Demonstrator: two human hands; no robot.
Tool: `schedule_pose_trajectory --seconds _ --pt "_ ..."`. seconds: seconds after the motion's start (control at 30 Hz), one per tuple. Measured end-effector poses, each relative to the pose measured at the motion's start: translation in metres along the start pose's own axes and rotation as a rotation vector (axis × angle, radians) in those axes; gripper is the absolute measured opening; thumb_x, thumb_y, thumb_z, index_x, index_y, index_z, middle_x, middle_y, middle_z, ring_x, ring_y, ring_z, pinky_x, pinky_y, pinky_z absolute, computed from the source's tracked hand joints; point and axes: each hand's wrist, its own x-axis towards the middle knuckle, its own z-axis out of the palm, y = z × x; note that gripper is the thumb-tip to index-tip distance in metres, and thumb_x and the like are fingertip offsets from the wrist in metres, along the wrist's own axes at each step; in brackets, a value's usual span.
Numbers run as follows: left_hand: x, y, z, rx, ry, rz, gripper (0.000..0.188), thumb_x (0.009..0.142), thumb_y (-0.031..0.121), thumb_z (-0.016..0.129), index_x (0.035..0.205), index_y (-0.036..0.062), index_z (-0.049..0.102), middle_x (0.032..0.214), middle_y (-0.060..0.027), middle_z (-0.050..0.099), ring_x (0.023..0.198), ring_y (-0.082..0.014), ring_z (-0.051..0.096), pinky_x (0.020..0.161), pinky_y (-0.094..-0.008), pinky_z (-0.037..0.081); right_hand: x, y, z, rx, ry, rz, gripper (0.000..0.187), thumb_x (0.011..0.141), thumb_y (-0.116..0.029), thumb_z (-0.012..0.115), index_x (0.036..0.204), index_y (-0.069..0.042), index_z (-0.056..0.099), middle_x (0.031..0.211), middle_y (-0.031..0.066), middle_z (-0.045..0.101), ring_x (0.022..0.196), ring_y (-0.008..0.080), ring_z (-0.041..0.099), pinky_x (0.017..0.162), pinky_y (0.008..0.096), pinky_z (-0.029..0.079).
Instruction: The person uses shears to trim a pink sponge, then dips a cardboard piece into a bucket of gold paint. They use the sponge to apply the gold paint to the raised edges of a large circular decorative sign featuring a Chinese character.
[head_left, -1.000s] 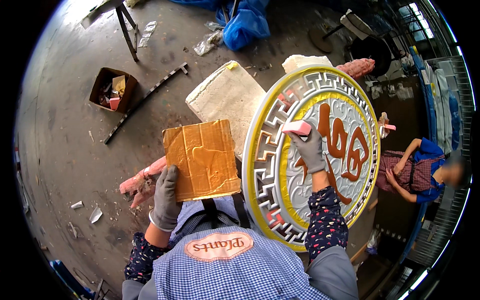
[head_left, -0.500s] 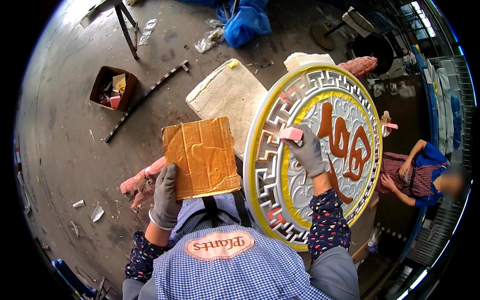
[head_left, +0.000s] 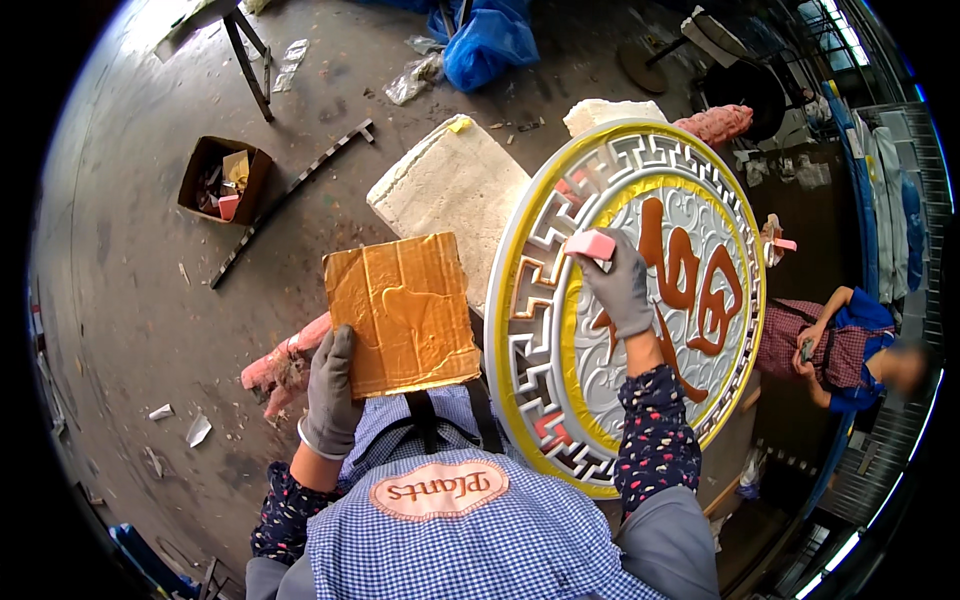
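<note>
My left hand (head_left: 333, 393), in a grey glove, grips the left edge of a cardboard piece (head_left: 400, 340) with a wet, glossy golden-brown patch across it. In my gloved right hand (head_left: 620, 290) a small pink sponge (head_left: 590, 245) is pinched between thumb and fingers. That hand is over the left part of a large round openwork panel (head_left: 575, 425), by its inner ring; whether the sponge touches it I cannot tell. The panel is white and grey, with yellow bands, a fretwork border and a raised reddish-brown character (head_left: 682, 265) in the middle. One bit of fretwork near the sponge has a brown outline.
White foam slabs (head_left: 450, 185) and pink-wrapped supports (head_left: 285, 365) lie around and under the panel. An open box of scraps (head_left: 225, 180) and a long dark bar (head_left: 290, 200) are on the floor. At right stands another person (head_left: 835, 340), holding a small object.
My right hand and the sponge have shifted slightly up along the panel's inner ring. The left hand keeps the cardboard still. The other person's hands have come together around a small object.
</note>
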Motion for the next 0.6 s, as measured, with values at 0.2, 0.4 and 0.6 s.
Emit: schedule_pose_trajectory --seconds 0.2,0.4,0.6 --pt "-0.001 -0.021 -0.015 0.219 -0.009 0.174 0.037 0.111 0.008 0.048 0.147 0.0021 0.054 0.13 -0.0156 0.06 0.111 -0.0254 0.062 0.097 -0.0304 0.051 -0.005 -0.001 0.001 -0.022 -0.112 0.01 0.037 0.083 -0.015 0.083 0.115 -0.006 0.065 0.105 0.0152 0.069 0.098 0.0374 0.069 0.085 0.0438 0.054" --pt "0.001 -0.03 -0.023 0.578 -0.043 0.392 0.051 0.101 -0.004 0.055 0.152 0.0044 0.05 0.131 -0.0205 0.061 0.11 -0.0352 0.063 0.095 -0.0372 0.054 -0.035 -0.034 -0.006 0.007 -0.224 0.045 0.036 0.082 -0.011 0.082 0.114 -0.006 0.066 0.105 0.0145 0.069 0.098 0.0368 0.069 0.085 0.0426 0.055" --pt "0.003 -0.013 -0.008 0.342 0.004 0.275 0.04 0.105 0.013 0.061 0.143 0.003 0.056 0.121 -0.01 0.066 0.104 -0.0227 0.066 0.089 -0.0318 0.055 -0.013 -0.021 -0.007 0.007 -0.086 0.03 0.038 0.084 -0.016 0.083 0.115 -0.005 0.066 0.104 0.0155 0.068 0.095 0.0367 0.068 0.083 0.0422 0.055"
